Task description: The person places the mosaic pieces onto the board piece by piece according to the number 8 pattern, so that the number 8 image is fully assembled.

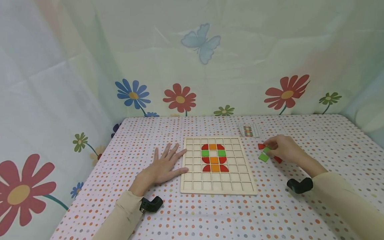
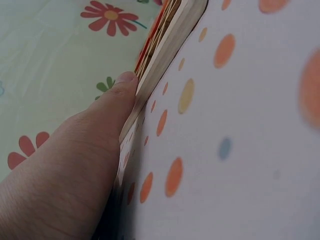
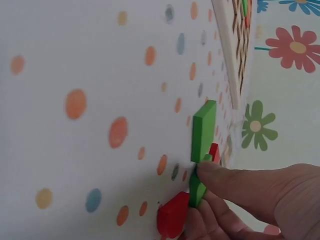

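A wooden grid board [image 1: 192, 186] lies on the table with red, orange and green tiles set in its middle cells. My left hand [image 1: 163, 168] rests flat at the board's left edge, fingers spread, with the thumb [image 2: 122, 95] touching the rim in the left wrist view. To the right of the board, my right hand [image 1: 283, 149] pinches a green tile [image 3: 198, 187] between thumb and fingers. Another green tile [image 3: 204, 131] lies right beside it. One red tile [image 1: 261, 146] lies just beyond the fingers, and a second red tile [image 3: 172, 216] lies under the hand.
A small pattern card [image 1: 253, 130] with a coloured grid lies behind the board's right corner. Dotted cloth [image 1: 210, 216] covers the table. A flowered sheet [image 1: 240, 66] hangs behind it. Black wrist cameras [image 1: 151, 204] are strapped to both forearms.
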The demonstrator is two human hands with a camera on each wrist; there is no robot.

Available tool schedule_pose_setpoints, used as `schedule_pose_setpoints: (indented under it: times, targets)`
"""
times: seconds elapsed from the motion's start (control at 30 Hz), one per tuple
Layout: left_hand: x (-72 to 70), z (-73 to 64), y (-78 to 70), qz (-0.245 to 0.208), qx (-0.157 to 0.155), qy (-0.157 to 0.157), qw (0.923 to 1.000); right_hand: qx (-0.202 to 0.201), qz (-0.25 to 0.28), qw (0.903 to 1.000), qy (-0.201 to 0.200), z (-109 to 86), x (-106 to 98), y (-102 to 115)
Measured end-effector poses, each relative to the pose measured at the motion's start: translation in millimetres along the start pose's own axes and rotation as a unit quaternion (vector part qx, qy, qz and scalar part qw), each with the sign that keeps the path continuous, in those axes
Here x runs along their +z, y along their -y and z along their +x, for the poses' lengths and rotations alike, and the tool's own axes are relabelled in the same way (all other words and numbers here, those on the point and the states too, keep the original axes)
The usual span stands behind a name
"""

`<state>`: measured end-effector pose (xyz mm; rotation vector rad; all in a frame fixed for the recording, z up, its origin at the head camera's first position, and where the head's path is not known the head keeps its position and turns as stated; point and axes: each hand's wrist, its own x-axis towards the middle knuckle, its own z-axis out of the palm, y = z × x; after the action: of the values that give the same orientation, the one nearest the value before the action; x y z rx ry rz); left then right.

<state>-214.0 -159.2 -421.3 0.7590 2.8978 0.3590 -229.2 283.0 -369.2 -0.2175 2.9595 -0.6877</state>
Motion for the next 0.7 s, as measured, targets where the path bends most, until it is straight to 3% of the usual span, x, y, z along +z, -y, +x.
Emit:
schedule_pose_setpoints:
  times: [0.23,0.4,0.6,0.7]
  targets:
    - [-1.9,-0.3,-2.0,0.000,-0.005,0.011,0.9999,-0.003,-0.004,1.0000,0.007,-2.6,-5.3,-1.6]
    - [-1.2,-0.6,-2.9,0.000,-0.009,0.009,0.9999,-0.012,-0.008,0.9998,-0.011,-9.9,-5.0,-0.6]
    - [-2.4,-1.5,-2.7,0.002,-0.007,0.006,1.0000,-0.097,0.006,0.9934,-0.062,-25.0,-2.5,22.2]
    - [-2.4,-1.9,-3.2,0.001,-0.004,0.005,1.0000,-0.142,0.033,0.9879,-0.052,-32.4,1.3,44.8]
